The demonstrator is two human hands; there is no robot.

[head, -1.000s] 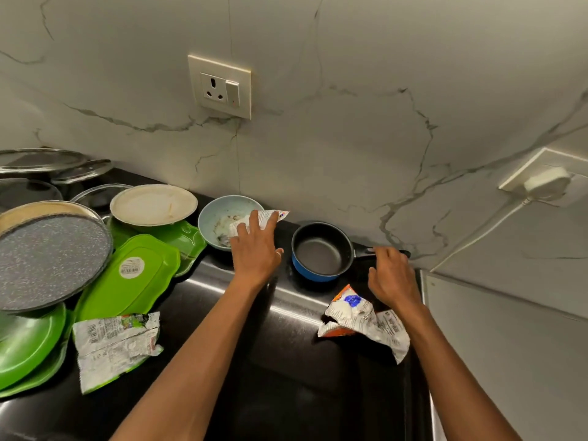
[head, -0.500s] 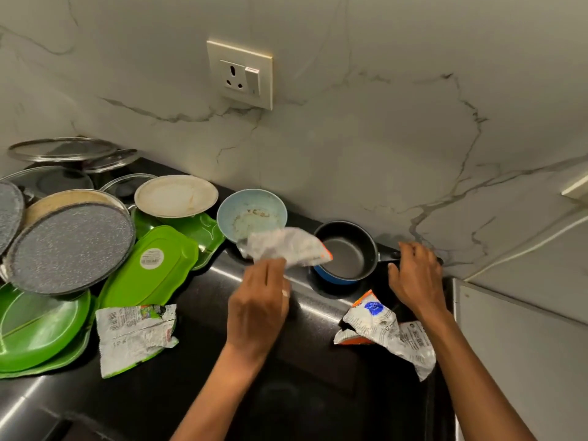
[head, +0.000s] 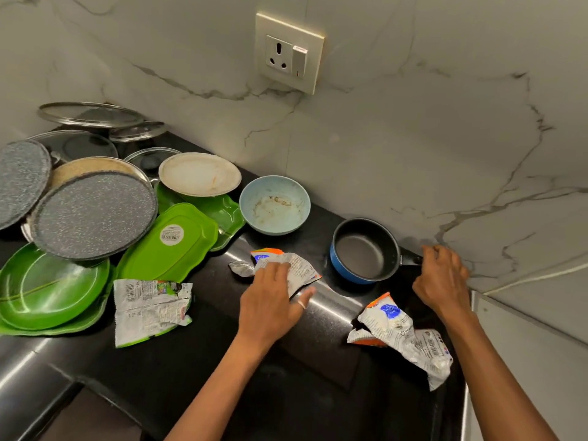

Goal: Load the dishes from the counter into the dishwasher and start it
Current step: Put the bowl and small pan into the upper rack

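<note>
Left hand [head: 270, 300] grasps crinkled foil wrapper [head: 302, 269]; right hand [head: 442, 281] grips round blue saucepan [head: 362, 253] by slim handle [head: 409, 259].

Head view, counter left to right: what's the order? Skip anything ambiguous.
green round plate → green tray with a sticker → light blue bowl → blue saucepan → right hand, gripping the saucepan's handle.

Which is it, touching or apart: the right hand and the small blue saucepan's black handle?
Touching. In the head view the right hand has its fingers curled round the end of the black handle of the small blue saucepan.
</note>
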